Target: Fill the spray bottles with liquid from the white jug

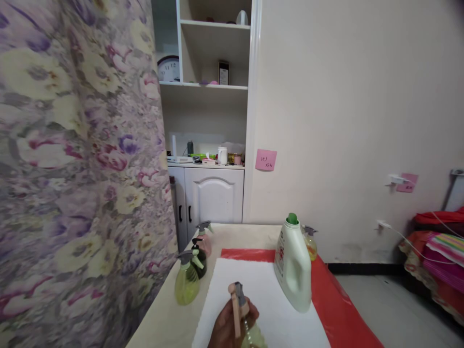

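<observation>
One hand (226, 326) at the lower frame edge — which hand cannot be told — clenched around a pale-green spray bottle with a beige-and-grey trigger head (239, 302), held above the white paper sheet (261, 295) on the cream counter (163, 324) — the white plastic detergent jug with green cap (293, 268) stands just beside.

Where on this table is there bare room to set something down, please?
The white sheet is bare between the hand holding a spray bottle and the white jug. The red mat right of the jug is also free. It is crowded at the left edge, where three spray bottles cluster.
</observation>
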Demonstrator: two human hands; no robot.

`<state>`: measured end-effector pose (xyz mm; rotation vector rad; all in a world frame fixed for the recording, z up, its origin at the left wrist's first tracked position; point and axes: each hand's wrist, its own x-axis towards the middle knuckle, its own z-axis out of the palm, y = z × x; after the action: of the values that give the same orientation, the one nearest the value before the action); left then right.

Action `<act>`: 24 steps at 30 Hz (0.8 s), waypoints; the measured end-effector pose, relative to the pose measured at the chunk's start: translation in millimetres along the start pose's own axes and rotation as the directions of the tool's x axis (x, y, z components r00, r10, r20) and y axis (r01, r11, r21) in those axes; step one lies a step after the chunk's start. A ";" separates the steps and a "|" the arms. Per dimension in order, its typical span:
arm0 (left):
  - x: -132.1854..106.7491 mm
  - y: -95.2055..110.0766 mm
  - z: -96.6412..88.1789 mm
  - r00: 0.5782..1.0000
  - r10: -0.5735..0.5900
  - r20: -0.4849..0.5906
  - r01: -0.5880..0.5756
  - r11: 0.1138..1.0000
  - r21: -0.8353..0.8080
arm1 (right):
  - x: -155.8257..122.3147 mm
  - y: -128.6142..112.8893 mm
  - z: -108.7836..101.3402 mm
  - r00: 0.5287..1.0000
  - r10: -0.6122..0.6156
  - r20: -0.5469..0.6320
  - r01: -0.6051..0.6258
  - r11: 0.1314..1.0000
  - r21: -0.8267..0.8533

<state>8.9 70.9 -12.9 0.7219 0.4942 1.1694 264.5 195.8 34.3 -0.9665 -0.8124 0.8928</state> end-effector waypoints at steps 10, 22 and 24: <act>-1.4 3.7 -10.8 0.994 -0.051 0.099 0.066 0.987 -0.148 | 5.5 -2.1 1.6 0.999 -0.017 -0.035 0.016 1.000 -0.022; 4.8 -3.7 -15.7 0.990 -0.045 -0.134 0.049 0.998 0.030 | 25.8 24.9 -23.5 0.984 0.057 -0.170 -0.073 0.993 -0.090; 0.7 0.3 -13.6 0.997 -0.049 -0.067 0.050 0.999 0.018 | 28.1 29.5 -23.0 0.982 0.066 -0.177 -0.084 0.992 -0.094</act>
<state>-0.4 75.0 -21.9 0.6854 0.5765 1.1464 288.5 222.1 3.9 -1.1533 -0.6811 0.8252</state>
